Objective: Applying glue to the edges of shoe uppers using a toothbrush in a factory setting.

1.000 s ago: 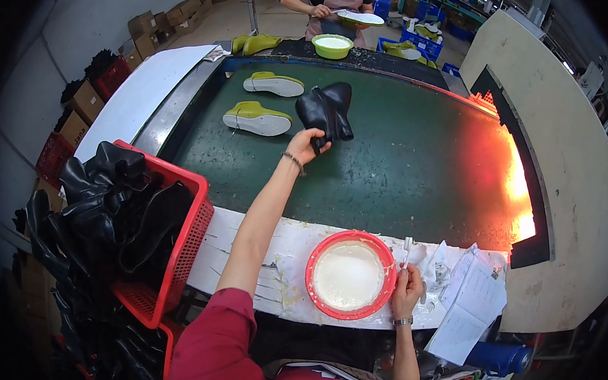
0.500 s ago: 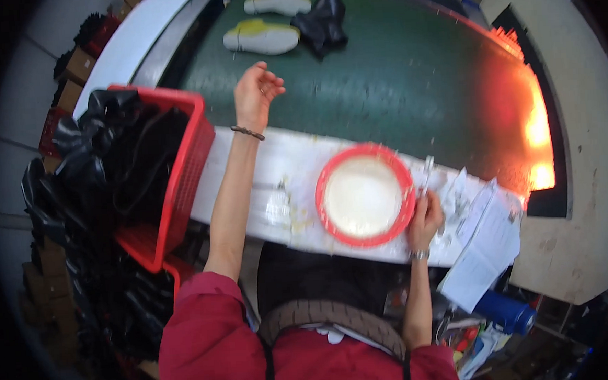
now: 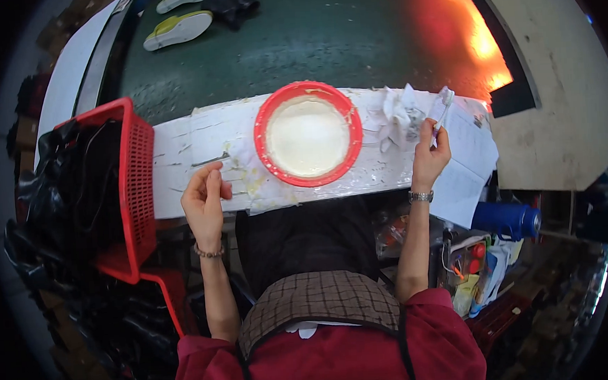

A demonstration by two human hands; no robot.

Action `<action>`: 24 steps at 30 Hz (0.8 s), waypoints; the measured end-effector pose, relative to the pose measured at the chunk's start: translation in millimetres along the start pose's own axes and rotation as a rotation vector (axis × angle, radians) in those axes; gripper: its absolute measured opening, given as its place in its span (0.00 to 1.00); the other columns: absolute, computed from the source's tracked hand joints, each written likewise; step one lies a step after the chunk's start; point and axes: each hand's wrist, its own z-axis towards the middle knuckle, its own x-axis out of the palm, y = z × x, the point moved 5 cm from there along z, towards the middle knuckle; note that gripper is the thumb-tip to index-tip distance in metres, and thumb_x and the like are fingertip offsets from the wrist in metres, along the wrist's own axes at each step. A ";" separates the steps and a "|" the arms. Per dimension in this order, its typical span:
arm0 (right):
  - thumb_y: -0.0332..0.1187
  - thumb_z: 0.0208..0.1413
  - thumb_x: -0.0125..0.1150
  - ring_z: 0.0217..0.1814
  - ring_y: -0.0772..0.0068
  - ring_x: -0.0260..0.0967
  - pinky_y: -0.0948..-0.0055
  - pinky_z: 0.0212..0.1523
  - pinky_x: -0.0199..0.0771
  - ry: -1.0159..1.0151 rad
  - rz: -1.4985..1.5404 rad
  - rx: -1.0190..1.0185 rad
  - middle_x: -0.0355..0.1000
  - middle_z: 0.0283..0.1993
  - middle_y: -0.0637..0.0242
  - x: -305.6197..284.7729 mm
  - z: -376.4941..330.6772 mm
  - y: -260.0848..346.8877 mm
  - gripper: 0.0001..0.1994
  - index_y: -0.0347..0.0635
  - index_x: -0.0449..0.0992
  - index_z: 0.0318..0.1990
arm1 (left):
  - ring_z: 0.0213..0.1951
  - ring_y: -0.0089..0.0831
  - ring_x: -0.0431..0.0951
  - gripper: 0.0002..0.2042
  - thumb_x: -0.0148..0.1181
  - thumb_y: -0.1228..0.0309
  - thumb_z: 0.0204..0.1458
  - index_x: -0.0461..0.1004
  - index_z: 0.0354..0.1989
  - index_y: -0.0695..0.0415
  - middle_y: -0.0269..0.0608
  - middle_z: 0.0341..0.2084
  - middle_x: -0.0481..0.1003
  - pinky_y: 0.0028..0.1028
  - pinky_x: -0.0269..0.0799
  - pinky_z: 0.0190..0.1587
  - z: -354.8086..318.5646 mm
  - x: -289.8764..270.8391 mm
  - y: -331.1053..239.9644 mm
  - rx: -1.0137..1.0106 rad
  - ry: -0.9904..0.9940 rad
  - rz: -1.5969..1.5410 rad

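My right hand grips a slim whitish brush, its pale end pointing up and away over the papers. My left hand is over the near edge of the white bench, fingers loosely curled and apart, with nothing visible in them. Just beyond those fingertips is a thin dark stick-like strip on the bench. Between my hands stands a round red basin holding a creamy white liquid. Smears of pale residue mark its rim.
A red basket piled with black glossy boots stands at left. Beyond the bench runs a green belt carrying yellow-and-white shoes and a black boot. Crumpled white cloth, papers and a blue flask are at right.
My left hand has drawn back from over the belt to the bench's near edge. My right hand has moved away from the basin's side with the brush. The view has shifted.
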 end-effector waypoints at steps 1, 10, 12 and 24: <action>0.40 0.62 0.66 0.25 0.79 0.63 0.79 0.25 0.62 -0.012 -0.285 -0.167 0.72 0.32 0.68 -4.7 7.2 3.6 0.15 0.37 0.78 0.47 | 0.23 0.16 0.71 0.14 0.51 0.67 0.69 0.79 0.47 0.64 0.31 0.20 0.75 0.18 0.66 0.29 -6.3 10.2 -9.2 -0.024 0.057 0.021; 0.31 0.53 0.69 0.26 0.62 0.68 0.66 0.30 0.68 0.099 -0.597 -0.388 0.72 0.27 0.56 -1.1 17.7 4.8 0.11 0.32 0.77 0.38 | 0.29 0.19 0.77 0.18 0.47 0.64 0.71 0.79 0.52 0.64 0.38 0.29 0.81 0.19 0.73 0.36 -39.1 116.4 -61.3 -0.049 0.654 -0.200; 0.29 0.53 0.70 0.23 0.75 0.62 0.73 0.25 0.62 0.074 -0.546 -0.310 0.70 0.25 0.65 -4.7 20.7 37.1 0.10 0.34 0.76 0.37 | 0.33 0.22 0.80 0.17 0.47 0.65 0.70 0.77 0.55 0.64 0.42 0.34 0.82 0.21 0.77 0.41 -37.2 115.7 -65.7 -0.069 0.691 -0.208; 0.33 0.63 0.62 0.26 0.80 0.67 0.73 0.27 0.67 1.007 -0.144 -0.247 0.69 0.27 0.68 160.0 -136.6 136.0 0.09 0.34 0.76 0.41 | 0.66 0.40 0.68 0.36 0.24 0.42 0.69 0.61 0.69 0.60 0.46 0.64 0.69 0.41 0.61 0.69 10.8 83.8 -55.4 -0.187 0.170 -0.948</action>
